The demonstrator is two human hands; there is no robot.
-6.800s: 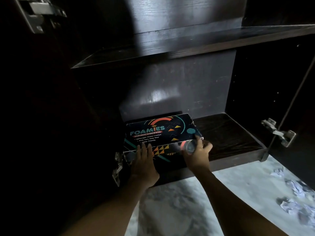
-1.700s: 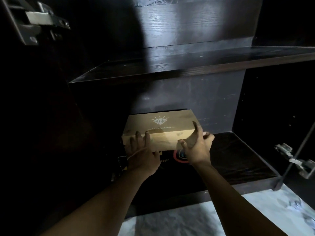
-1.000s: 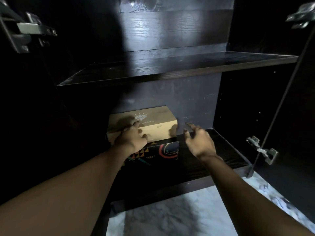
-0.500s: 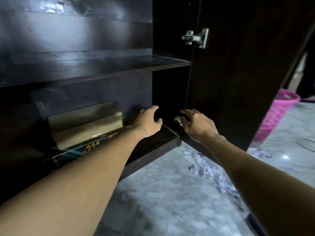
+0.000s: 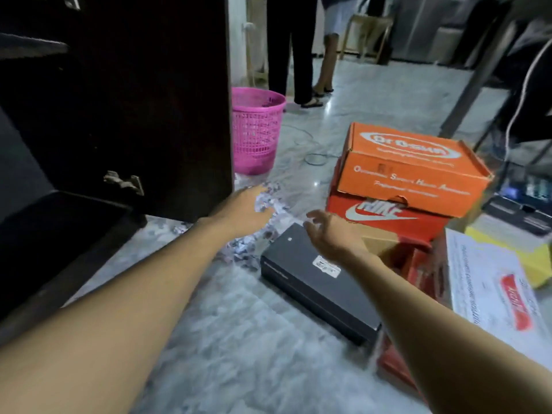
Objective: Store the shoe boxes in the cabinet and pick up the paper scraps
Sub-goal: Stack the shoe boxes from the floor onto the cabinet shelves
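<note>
A flat black shoe box (image 5: 313, 282) lies on the marble floor at centre. My right hand (image 5: 328, 233) hovers open over its far end, holding nothing. My left hand (image 5: 242, 212) is open above a scatter of crumpled paper scraps (image 5: 268, 204). To the right an orange shoe box (image 5: 409, 168) sits on a red Nike box (image 5: 385, 218), with a brown box (image 5: 379, 242) below. A white box (image 5: 493, 288) with a red label lies at the far right. The dark cabinet (image 5: 44, 234) stands at the left, its door (image 5: 143, 100) swung out.
A pink mesh basket (image 5: 255, 130) stands on the floor behind the cabinet door. Two people's legs (image 5: 298, 55) stand further back near a wooden chair (image 5: 367, 34). A yellow box (image 5: 534, 261) and a metal frame (image 5: 478, 70) are at the right.
My hands let go of the tan box left stacked on the dark box in the cabinet. My view swung right, and both hands now reach out over the floor boxes and scraps.
</note>
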